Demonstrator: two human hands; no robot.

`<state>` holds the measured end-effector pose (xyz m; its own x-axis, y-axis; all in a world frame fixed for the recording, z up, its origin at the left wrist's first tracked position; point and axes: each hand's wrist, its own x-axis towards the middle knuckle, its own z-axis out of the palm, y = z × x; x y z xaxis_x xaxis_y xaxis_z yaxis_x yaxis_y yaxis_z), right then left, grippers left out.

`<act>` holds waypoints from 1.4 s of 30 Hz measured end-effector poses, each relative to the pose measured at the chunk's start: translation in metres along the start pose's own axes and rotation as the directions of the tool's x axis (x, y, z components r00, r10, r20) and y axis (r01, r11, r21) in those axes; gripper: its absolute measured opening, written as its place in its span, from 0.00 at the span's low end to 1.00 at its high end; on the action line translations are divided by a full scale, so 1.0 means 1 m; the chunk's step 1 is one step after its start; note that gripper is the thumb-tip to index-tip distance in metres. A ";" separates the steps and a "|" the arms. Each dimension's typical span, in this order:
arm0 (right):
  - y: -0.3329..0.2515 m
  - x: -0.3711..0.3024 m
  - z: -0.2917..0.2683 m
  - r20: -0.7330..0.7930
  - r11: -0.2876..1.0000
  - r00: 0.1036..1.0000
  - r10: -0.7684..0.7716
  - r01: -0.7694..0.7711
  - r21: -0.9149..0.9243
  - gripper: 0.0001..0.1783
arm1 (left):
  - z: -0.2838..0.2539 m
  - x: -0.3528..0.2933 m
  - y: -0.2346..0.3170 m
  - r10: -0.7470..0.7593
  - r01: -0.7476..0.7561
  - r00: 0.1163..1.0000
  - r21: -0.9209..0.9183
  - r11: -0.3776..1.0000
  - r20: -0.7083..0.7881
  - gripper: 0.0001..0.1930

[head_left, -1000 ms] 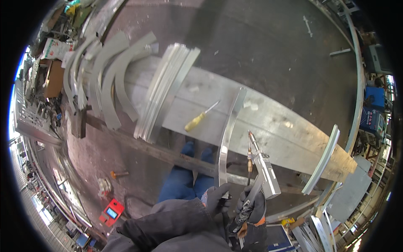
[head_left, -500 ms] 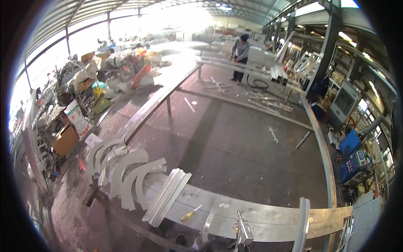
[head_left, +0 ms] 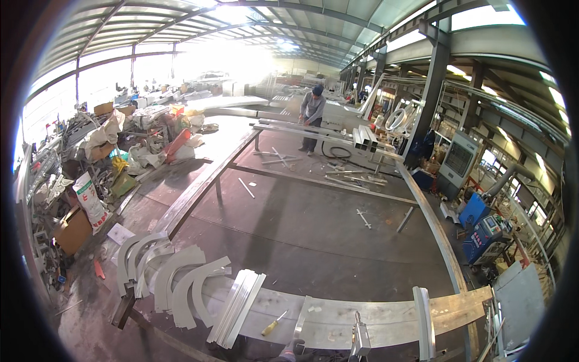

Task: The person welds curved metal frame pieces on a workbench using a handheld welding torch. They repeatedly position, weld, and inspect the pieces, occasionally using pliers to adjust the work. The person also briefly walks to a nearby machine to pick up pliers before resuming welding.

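My left hand (head_left: pixel 293 349), in a dark glove and cut off by the lower edge, is at the near end of a narrow curved metal strip (head_left: pixel 300 318) and seems to grip it. The strip lies across a long metal-topped bench (head_left: pixel 386 317). To its right a silver boxy tool with a slim nozzle (head_left: pixel 361 339) points away from me. My right hand (head_left: pixel 354 358) shows only as a dark patch at the tool's lower end, its fingers mostly hidden. Left of the strip lies a yellow-handled screwdriver (head_left: pixel 269 327).
Stacked straight metal profiles (head_left: pixel 237 308) and curved grey pieces (head_left: pixel 180 280) cover the bench's left part. An upright profile (head_left: pixel 424 323) crosses its right part. A blue machine (head_left: pixel 482 238) stands right. Scrap and sacks (head_left: pixel 90 202) line the left. A person (head_left: pixel 312 114) stands far off.
My view has tilted up and turned, so the far scene sits lower and further left. My left hand has come to the strip's near end. The tool's nozzle now points straighter ahead.
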<state>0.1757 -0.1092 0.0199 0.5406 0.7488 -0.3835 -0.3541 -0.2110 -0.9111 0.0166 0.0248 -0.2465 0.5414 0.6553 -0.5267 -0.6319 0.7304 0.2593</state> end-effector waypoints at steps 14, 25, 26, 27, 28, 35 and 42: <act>0.037 -0.066 0.003 -0.212 0.993 0.971 -0.109 0.117 0.025 0.05 | 0.012 -0.021 -0.012 0.284 -0.241 0.959 0.513 0.824 -0.004 0.22; 0.033 -0.042 -0.004 -0.029 0.997 0.998 -0.051 0.053 0.056 0.06 | 0.072 -0.088 0.028 -0.094 0.132 0.988 0.339 0.931 -0.125 0.22; 0.035 -0.037 -0.008 -0.044 0.997 0.998 -0.050 0.053 0.058 0.06 | 0.074 -0.091 0.027 -0.290 0.307 0.945 0.101 0.946 -0.153 0.23; 0.037 -0.030 -0.013 -0.059 0.997 0.997 -0.049 0.052 0.060 0.06 | 0.076 -0.095 0.026 -0.146 0.175 0.983 0.342 0.923 -0.109 0.22; 0.040 -0.024 -0.019 -0.074 0.997 0.996 -0.048 0.052 0.063 0.06 | 0.077 -0.100 0.023 -0.012 0.026 0.999 0.556 0.831 -0.030 0.22; 0.059 0.042 -0.071 0.104 0.899 0.950 0.295 -0.313 0.308 0.15 | 0.071 -0.110 0.022 0.260 -0.170 0.929 0.929 -0.330 0.262 0.37; 0.043 0.064 -0.091 0.046 0.996 0.998 0.035 -0.039 0.084 0.09 | 0.054 -0.093 -0.006 0.405 -0.332 0.792 0.880 -0.341 0.456 0.36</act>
<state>0.2642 -0.1280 -0.0577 0.4921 0.7689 -0.4082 -0.4378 -0.1867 -0.8795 0.0000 -0.0295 -0.1552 0.4257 0.9031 0.0567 0.5239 -0.2970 0.7983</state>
